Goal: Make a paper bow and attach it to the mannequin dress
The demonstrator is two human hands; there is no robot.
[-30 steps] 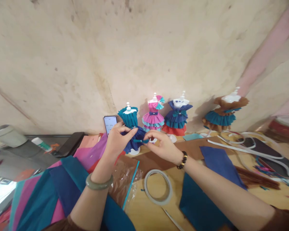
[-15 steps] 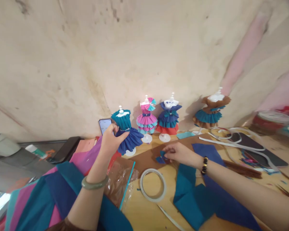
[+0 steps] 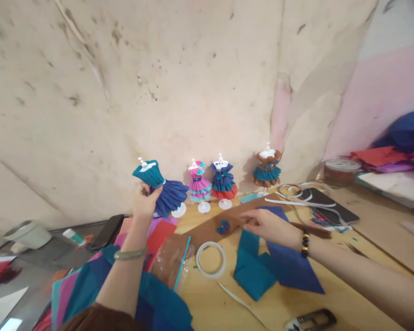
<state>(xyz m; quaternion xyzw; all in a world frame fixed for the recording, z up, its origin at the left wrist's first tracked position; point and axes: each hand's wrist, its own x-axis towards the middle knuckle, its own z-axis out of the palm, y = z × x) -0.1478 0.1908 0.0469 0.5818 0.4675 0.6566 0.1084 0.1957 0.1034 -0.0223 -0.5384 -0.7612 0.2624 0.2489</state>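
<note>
My left hand (image 3: 145,198) is closed around the waist of a small dress form (image 3: 167,193) in a teal pleated top and blue skirt; the form tilts left, its white round base (image 3: 178,210) off to the lower right. A small blue-and-teal paper bow (image 3: 222,227) lies on a brown paper strip (image 3: 203,225). Just right of the bow hovers my right hand (image 3: 267,225), fingers stretched out with nothing seen in them. Below it lie folded teal paper (image 3: 255,271) and blue paper (image 3: 296,271).
Three other dressed forms, one pink (image 3: 199,181), one navy (image 3: 222,179) and one brown-teal (image 3: 267,168), stand along the wall. A roll of white tape (image 3: 210,260), a clear plastic bag (image 3: 172,259), a cutter (image 3: 312,319), a glue stick (image 3: 73,237) and white strips (image 3: 290,202) lie about.
My right hand has let go of the bow and drawn back to the right. The dress form in my left hand now tilts further left. The camera view has shifted.
</note>
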